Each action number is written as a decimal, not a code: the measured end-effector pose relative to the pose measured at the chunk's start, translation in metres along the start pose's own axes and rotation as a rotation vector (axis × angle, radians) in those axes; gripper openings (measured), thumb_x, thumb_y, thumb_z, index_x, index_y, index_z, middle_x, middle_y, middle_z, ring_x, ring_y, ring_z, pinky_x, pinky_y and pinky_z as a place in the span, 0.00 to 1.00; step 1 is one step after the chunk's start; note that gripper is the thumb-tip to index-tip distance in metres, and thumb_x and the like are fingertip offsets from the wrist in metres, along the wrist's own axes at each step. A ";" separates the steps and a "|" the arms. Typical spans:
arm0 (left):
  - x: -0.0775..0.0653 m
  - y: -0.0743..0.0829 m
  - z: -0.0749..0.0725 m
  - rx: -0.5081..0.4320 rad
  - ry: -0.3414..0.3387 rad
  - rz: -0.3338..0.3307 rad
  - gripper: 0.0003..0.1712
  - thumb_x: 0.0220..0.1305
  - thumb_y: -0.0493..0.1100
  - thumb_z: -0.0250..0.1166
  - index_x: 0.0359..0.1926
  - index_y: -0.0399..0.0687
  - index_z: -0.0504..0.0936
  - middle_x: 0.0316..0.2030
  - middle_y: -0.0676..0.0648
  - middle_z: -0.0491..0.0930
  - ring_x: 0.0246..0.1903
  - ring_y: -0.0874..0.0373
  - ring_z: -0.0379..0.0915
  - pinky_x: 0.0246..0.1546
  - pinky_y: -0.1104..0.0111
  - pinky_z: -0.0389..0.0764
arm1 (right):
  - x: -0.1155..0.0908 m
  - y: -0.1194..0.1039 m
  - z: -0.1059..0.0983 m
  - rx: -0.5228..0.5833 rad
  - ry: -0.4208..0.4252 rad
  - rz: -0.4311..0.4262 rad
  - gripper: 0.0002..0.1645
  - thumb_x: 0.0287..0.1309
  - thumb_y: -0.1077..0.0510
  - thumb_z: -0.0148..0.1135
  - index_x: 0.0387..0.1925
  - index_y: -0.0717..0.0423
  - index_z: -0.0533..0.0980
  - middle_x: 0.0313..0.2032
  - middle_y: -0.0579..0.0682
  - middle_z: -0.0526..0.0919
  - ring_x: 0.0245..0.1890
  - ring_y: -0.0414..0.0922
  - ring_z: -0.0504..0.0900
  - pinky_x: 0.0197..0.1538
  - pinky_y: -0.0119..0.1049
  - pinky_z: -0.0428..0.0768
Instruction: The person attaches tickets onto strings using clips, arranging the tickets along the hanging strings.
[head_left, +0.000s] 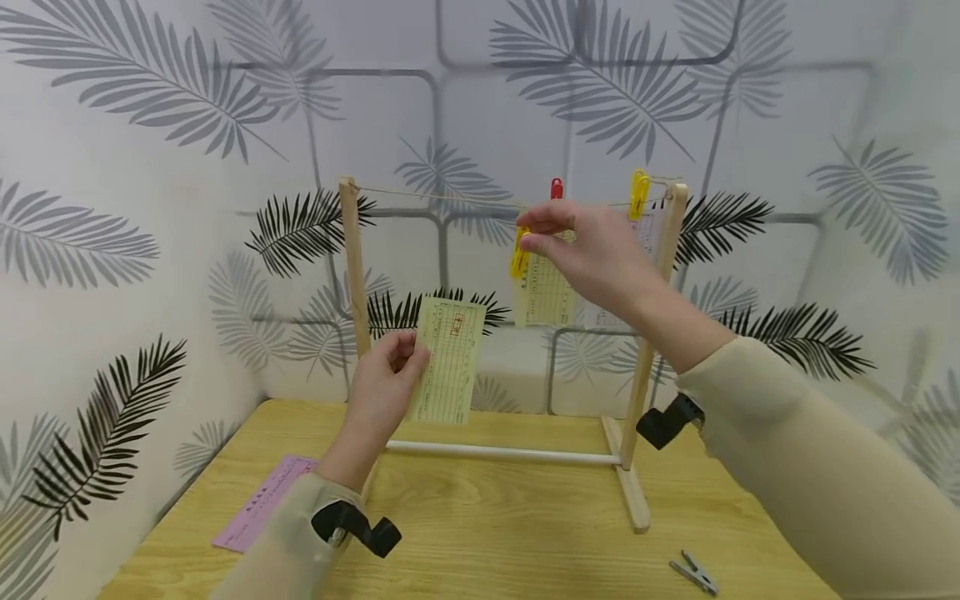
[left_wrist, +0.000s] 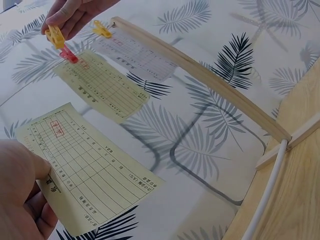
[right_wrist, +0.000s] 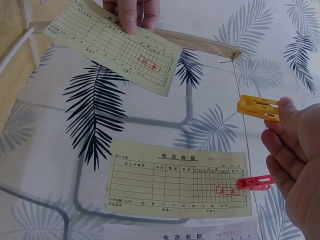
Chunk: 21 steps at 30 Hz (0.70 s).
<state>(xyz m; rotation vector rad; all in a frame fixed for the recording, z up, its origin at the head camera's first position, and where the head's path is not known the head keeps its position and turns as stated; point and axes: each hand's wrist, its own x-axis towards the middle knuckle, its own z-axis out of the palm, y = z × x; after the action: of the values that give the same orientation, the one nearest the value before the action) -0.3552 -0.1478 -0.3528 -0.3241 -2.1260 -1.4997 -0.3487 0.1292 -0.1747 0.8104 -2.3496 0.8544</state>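
Observation:
My left hand [head_left: 381, 382] pinches a pale yellow receipt slip [head_left: 452, 360] by its left edge, thumb in front, below the string. My right hand [head_left: 603, 254] is raised near the string [head_left: 442, 197] and pinches a yellow clothespin [right_wrist: 257, 106] between thumb and fingers. In the right wrist view the clothespin overlaps the string. Beside it, a second yellow receipt [right_wrist: 177, 180] hangs from a red clothespin [right_wrist: 256, 182]. Farther right, a white receipt [left_wrist: 134, 54] hangs from another yellow clothespin [head_left: 639, 193], partly behind my right hand in the head view.
The string runs between two wooden posts [head_left: 352, 258] of a stand with a white crossbar [head_left: 495, 452]. A pink receipt pad [head_left: 262, 504] lies on the wooden table [head_left: 480, 525] at left, partly behind my left forearm. A grey clothespin [head_left: 694, 573] lies at front right.

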 end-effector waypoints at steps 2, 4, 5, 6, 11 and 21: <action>0.003 0.002 0.001 -0.013 -0.005 0.000 0.10 0.79 0.38 0.70 0.56 0.40 0.85 0.45 0.42 0.85 0.45 0.53 0.80 0.49 0.65 0.79 | 0.005 -0.001 -0.001 -0.001 0.002 0.013 0.17 0.76 0.57 0.71 0.61 0.54 0.86 0.56 0.50 0.91 0.55 0.47 0.88 0.61 0.48 0.83; 0.006 0.003 0.001 -0.021 -0.008 -0.005 0.10 0.80 0.38 0.69 0.56 0.40 0.85 0.45 0.42 0.85 0.45 0.53 0.79 0.48 0.66 0.79 | 0.010 -0.002 -0.001 -0.004 0.008 0.015 0.16 0.77 0.56 0.71 0.61 0.54 0.87 0.54 0.49 0.91 0.54 0.46 0.88 0.60 0.47 0.83; 0.007 0.005 0.002 -0.023 -0.008 -0.008 0.10 0.80 0.38 0.69 0.56 0.40 0.85 0.45 0.42 0.85 0.45 0.53 0.79 0.47 0.66 0.78 | 0.012 -0.002 -0.001 -0.014 0.011 0.015 0.16 0.77 0.55 0.71 0.61 0.54 0.87 0.53 0.49 0.92 0.53 0.46 0.88 0.59 0.47 0.83; 0.009 0.005 0.002 -0.029 -0.007 -0.011 0.10 0.80 0.38 0.69 0.56 0.39 0.85 0.45 0.42 0.85 0.44 0.53 0.79 0.46 0.67 0.78 | 0.014 -0.003 0.000 -0.027 0.014 0.013 0.16 0.77 0.55 0.71 0.61 0.53 0.87 0.52 0.48 0.92 0.52 0.46 0.88 0.57 0.46 0.83; 0.017 0.009 0.005 -0.039 -0.006 -0.003 0.11 0.80 0.36 0.68 0.57 0.39 0.85 0.44 0.42 0.84 0.43 0.52 0.78 0.44 0.69 0.78 | 0.025 -0.005 0.001 -0.085 0.039 0.012 0.17 0.77 0.52 0.71 0.61 0.50 0.87 0.53 0.46 0.92 0.47 0.46 0.85 0.51 0.43 0.80; 0.030 0.016 0.012 -0.068 -0.003 0.017 0.09 0.81 0.36 0.67 0.56 0.38 0.83 0.45 0.43 0.83 0.45 0.52 0.77 0.49 0.64 0.79 | 0.047 -0.012 0.004 -0.094 0.081 0.003 0.17 0.77 0.52 0.71 0.61 0.51 0.87 0.55 0.46 0.92 0.52 0.44 0.90 0.62 0.45 0.81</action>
<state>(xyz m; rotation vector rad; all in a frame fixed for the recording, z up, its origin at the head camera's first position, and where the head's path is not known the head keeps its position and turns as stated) -0.3757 -0.1337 -0.3268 -0.3682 -2.0729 -1.5654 -0.3739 0.1024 -0.1429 0.7213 -2.3019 0.7573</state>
